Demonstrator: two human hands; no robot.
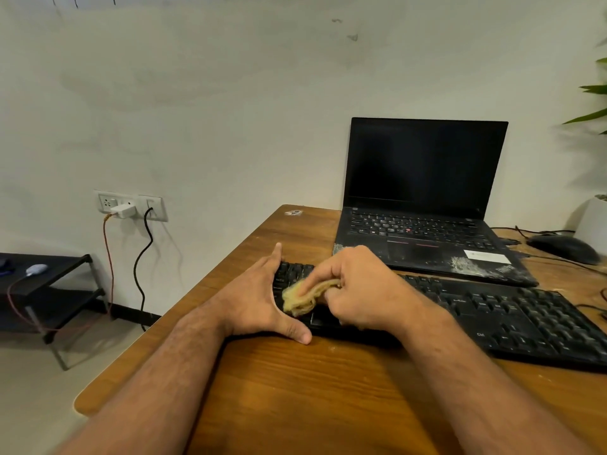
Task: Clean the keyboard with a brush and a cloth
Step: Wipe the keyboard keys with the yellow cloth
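The keyboard [492, 316] lies black across the wooden surface [295, 389], and we work at its left end. Our right hand [358, 287] pinches a crumpled yellow cloth [303, 295] against the keys. Our left hand [262, 297], fingers straight and thumb spread, braces the keyboard's left edge. Behind sits an open laptop [423, 198], with a mouse [565, 247] to the right.

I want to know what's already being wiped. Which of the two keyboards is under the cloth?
The separate keyboard nearest the person: the right hand holds the cloth on its left end. The laptop behind is untouched.
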